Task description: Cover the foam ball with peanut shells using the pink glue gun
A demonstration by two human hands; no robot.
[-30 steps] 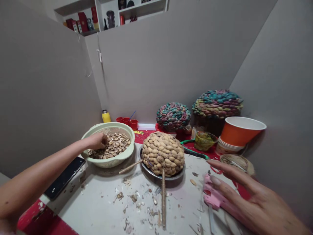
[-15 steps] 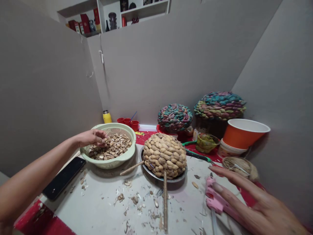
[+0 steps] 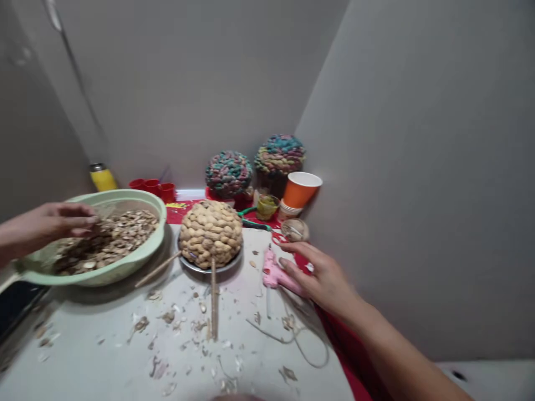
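My left hand point(image 3: 64, 221) hovers over the pale green colander point(image 3: 159, 231), which holds many broken nut shells point(image 3: 136, 228). Its thumb and fingers are pressed together; blur hides what is between them. On the right, my right hand point(image 3: 324, 278) has its fingers spread beside a pink glue gun point(image 3: 273, 270) lying on the table, a clear glue stick point(image 3: 268, 303) poking out of it. Between the hands, a dome covered in peanuts in their shells point(image 3: 211, 234) rests in a metal dish point(image 3: 225, 264). Two brown sticks point(image 3: 214, 306) stick out from the dome's lower edge.
Behind stand two colourful domes point(image 3: 229, 172), red cups point(image 3: 168, 192), a yellow bottle point(image 3: 103, 178), an orange paper cup point(image 3: 300, 192) and a glass bowl point(image 3: 266, 207). Green-handled pliers point(image 3: 254, 224) lie behind the peanut dome. Shell scraps and a cord point(image 3: 292, 340) litter the white board point(image 3: 104, 356).
The view has swung right and down, so the things appear further left. My left hand stays over the colander, and my right hand remains spread by the glue gun.
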